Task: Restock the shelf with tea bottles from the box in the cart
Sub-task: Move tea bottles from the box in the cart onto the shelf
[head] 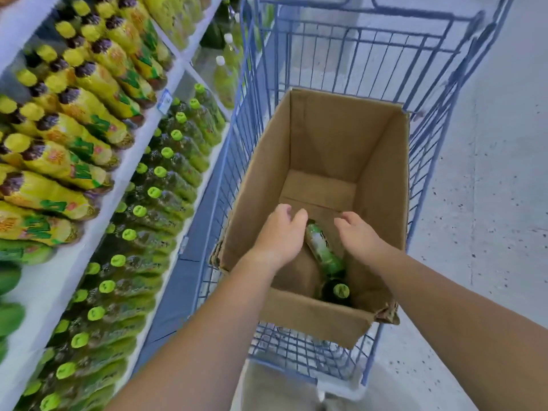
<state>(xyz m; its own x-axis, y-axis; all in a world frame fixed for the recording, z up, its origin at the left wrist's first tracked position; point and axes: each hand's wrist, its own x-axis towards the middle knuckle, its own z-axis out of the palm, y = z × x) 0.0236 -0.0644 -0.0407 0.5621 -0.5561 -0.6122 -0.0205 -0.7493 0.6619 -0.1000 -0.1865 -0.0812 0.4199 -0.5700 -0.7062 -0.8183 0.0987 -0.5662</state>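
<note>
An open cardboard box (382, 185) stands in a blue wire cart (430, 63). Two green tea bottles remain in its near end: one lies on its side (324, 250), one stands upright showing its lime cap (341, 291). Both my hands are down inside the box. My left hand (281, 232) hovers just left of the lying bottle with fingers loosely curled, holding nothing. My right hand (360, 232) hovers just right of it, fingers also relaxed and empty. The far half of the box floor is bare.
White shelves (154, 114) run along the left. The lower shelf holds rows of green-capped tea bottles (154, 192); the upper shelf holds yellow-labelled bottles (89, 114). Grey speckled floor (489, 203) lies to the right of the cart.
</note>
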